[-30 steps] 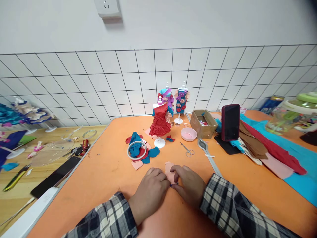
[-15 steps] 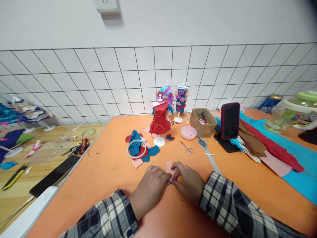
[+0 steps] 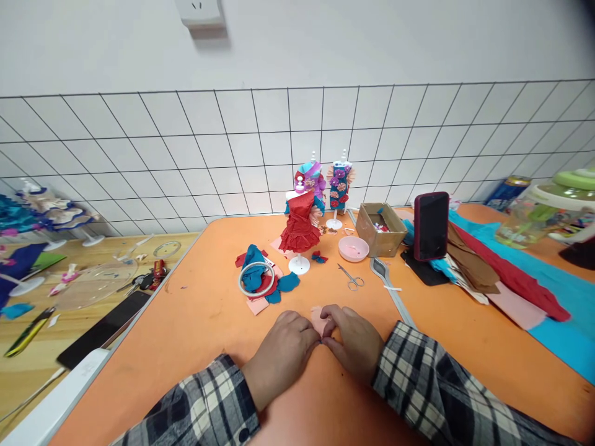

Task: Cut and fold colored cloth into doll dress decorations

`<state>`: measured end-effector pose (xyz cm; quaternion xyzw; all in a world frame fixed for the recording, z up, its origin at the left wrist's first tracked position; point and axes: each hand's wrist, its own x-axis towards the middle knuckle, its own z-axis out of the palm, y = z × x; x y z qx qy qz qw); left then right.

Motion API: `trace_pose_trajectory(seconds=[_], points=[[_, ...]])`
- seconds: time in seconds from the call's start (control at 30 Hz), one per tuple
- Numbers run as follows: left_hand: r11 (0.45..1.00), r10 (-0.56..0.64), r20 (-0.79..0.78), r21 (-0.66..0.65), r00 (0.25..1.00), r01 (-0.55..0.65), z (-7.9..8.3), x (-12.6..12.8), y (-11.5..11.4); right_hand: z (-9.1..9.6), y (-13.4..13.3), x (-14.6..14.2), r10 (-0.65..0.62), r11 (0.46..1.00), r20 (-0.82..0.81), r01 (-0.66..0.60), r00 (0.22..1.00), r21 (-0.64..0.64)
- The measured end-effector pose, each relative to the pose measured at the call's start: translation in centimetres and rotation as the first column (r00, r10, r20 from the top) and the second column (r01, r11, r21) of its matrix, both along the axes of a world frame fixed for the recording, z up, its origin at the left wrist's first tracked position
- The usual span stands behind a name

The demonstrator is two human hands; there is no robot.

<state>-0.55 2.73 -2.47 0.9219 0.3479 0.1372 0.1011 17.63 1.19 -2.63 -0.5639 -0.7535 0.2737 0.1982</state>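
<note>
By the left hand (image 3: 284, 348), the near edge of the pink piece (image 3: 317, 314) is pinched on the tabletop (image 3: 218, 331); less of it is exposed than a second ago, so it is apparently being folded; its right side is gripped by the right hand (image 3: 356, 339).

Pink scrap (image 3: 317, 318), plaid sleeves (image 3: 218, 396), orange tabletop (image 3: 204, 322)

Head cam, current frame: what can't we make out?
All in the head view:
- Pink piece: near end, covered by the left hand and right hand.
- Blue bit between the hands: too small to identify.
- Cardboard box: floor, hidden by its front wall.
- Purple-and-blue dress: partly behind the red dress.
- Wall socket: top, cut off by the upper edge.
</note>
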Motion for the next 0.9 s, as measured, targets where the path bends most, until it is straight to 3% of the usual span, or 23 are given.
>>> trace_pose_trajectory(seconds=[0.23, 0.53, 0.73, 0.9], points=[[0.999, 0.045, 0.008, -0.012, 0.999, -0.045, -0.35, 0.05, -0.17, -0.20, 0.02, 0.01, -0.021, 1.000, -0.051, 0.020, 0.999, -0.022], [0.999, -0.029, 0.029, 0.038, 0.999, 0.028, -0.15, -0.03, 0.04, -0.72, -0.29, -0.01, 0.008, 0.998, 0.012, -0.009, 1.000, 0.055], [0.995, -0.027, 0.009, 0.097, 1.000, 0.026, 0.01, -0.10, 0.17, -0.56, -0.22, -0.03, 0.016, 1.000, 0.090, -0.016, 0.996, 0.004], [0.998, 0.009, 0.041, 0.069, 0.999, -0.012, -0.08, 0.03, 0.14, -0.22, -0.17, -0.08, 0.041, 0.999, 0.169, -0.039, 0.985, -0.016]])
